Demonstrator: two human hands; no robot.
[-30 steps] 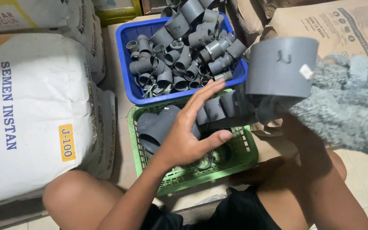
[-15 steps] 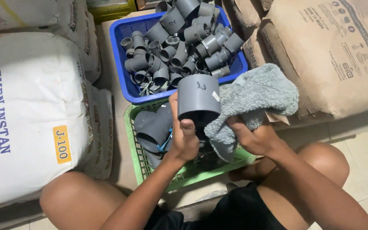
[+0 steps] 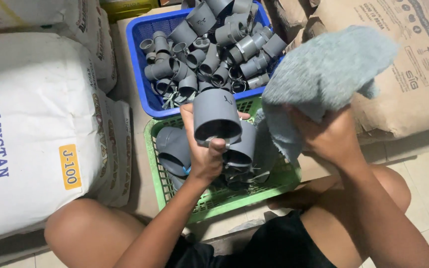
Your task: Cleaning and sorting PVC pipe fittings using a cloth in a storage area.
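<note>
Left hand closed around a grey pipe coupling; right hand, just beside, apparently clenches a grey cloth.

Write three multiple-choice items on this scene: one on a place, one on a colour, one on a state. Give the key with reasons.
1. Where is the grey pipe coupling?
A. in the left hand, over the green basket
B. on the white sack
C. on the floor

2. What colour is the basket heaped with small grey fittings?
A. red
B. blue
C. yellow

3. What does the right hand hold?
A. nothing
B. a hammer
C. a grey cloth

Key: 1 A, the fingers wrap it above the green mesh; 2 B, its walls show blue; 3 C, the hand grips bunched fabric.
</note>
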